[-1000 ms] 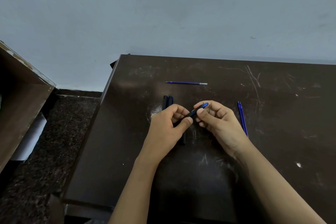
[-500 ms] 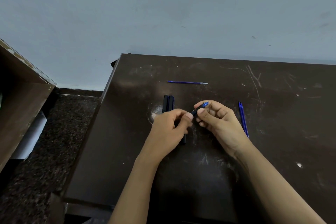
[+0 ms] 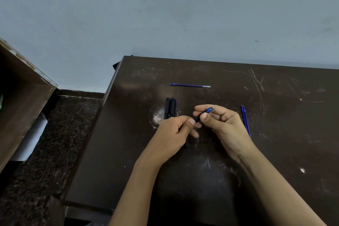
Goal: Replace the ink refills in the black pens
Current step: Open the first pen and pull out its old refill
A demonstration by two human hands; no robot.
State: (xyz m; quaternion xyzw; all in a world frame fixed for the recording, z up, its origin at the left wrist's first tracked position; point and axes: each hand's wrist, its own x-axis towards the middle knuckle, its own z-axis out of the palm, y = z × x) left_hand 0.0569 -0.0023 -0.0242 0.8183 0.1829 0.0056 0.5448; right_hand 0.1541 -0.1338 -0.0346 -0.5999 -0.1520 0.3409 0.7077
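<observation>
your left hand [image 3: 175, 131] grips the black pen [image 3: 197, 119] barrel, right hand [image 3: 222, 124] pinches its blue tip [image 3: 209, 110]; axis runs lower-left to upper-right between your hands. blue refills [image 3: 245, 121] lie just beside your right hand.

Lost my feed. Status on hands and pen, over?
Left hand grips black pen with blue tip; right hand pinches the tip end. Other black pens and thin blue refills lie on dark table. Nothing blocking.
</observation>
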